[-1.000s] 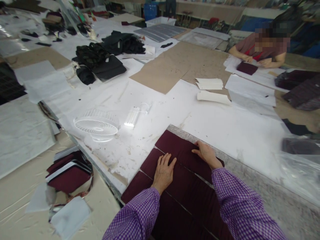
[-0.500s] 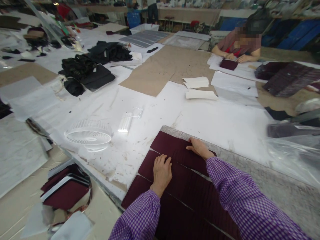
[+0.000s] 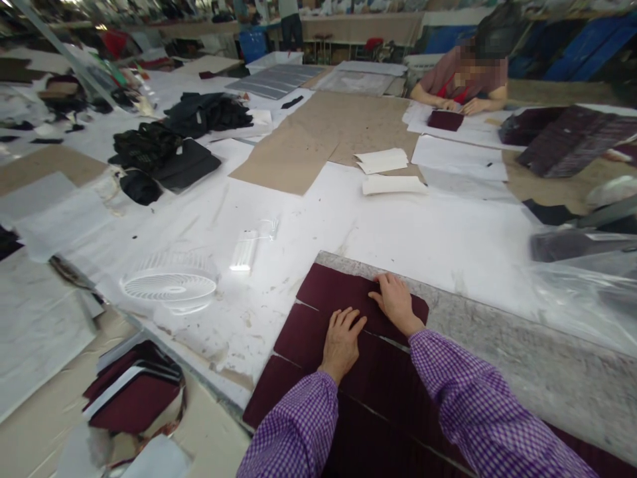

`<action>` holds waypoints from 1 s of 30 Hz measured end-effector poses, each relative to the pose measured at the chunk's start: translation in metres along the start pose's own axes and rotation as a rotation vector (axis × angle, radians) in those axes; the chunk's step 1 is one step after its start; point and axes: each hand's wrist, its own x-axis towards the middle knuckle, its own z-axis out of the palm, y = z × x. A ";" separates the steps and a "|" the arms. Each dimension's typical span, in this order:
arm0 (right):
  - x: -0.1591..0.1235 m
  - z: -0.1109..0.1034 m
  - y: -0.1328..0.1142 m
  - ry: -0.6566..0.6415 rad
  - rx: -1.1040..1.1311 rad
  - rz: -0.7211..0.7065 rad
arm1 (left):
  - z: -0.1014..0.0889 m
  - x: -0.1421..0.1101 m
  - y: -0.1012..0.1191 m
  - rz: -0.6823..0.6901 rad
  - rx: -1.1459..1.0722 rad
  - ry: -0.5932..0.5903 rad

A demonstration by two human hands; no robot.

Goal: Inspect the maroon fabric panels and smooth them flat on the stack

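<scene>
Dark maroon fabric panels (image 3: 298, 332) lie in rows on a mottled grey board (image 3: 478, 325) at the table's near edge, with thin pale gaps between the rows. My left hand (image 3: 342, 342) rests on the panels, fingers spread and palm down, across the gap below the farthest row. On that farthest panel (image 3: 331, 285), close to its upper edge, lies my right hand (image 3: 395, 302) with thumb and fingers apart. Both hands press on the cloth and neither grips anything. Purple checked sleeves cover the forearms and part of the panels.
Left of the board stand a white fan (image 3: 172, 285) and a white power strip (image 3: 245, 251). Black garments (image 3: 164, 153) are heaped farther back. A co-worker (image 3: 462, 79) leans over a maroon piece (image 3: 445, 120), beside stacked dark bundles (image 3: 577, 143). Maroon offcuts (image 3: 134, 395) lie lower left.
My left hand has slid right across the panels, closer to my right hand. My right hand has shifted only slightly, its fingers spreading a little. The view has tilted slightly.
</scene>
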 end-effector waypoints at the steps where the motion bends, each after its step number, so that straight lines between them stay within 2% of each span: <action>1: -0.003 0.001 0.004 0.035 0.021 -0.021 | 0.000 0.000 0.001 -0.003 0.003 0.000; 5: -0.016 0.002 0.022 0.113 0.093 -0.149 | 0.001 0.002 0.002 -0.010 0.003 0.008; 9: -0.039 -0.003 0.031 0.003 0.125 -0.392 | 0.003 0.001 0.000 -0.006 -0.010 0.016; 11: -0.047 -0.005 0.030 -0.050 0.124 -0.456 | 0.004 0.001 0.000 -0.008 -0.016 0.020; 21: -0.052 -0.010 0.027 -0.083 0.063 -0.465 | 0.007 0.001 0.000 -0.013 -0.010 0.034; 30: -0.065 -0.005 0.025 -0.019 0.076 -0.368 | 0.007 0.001 0.000 -0.002 0.016 0.033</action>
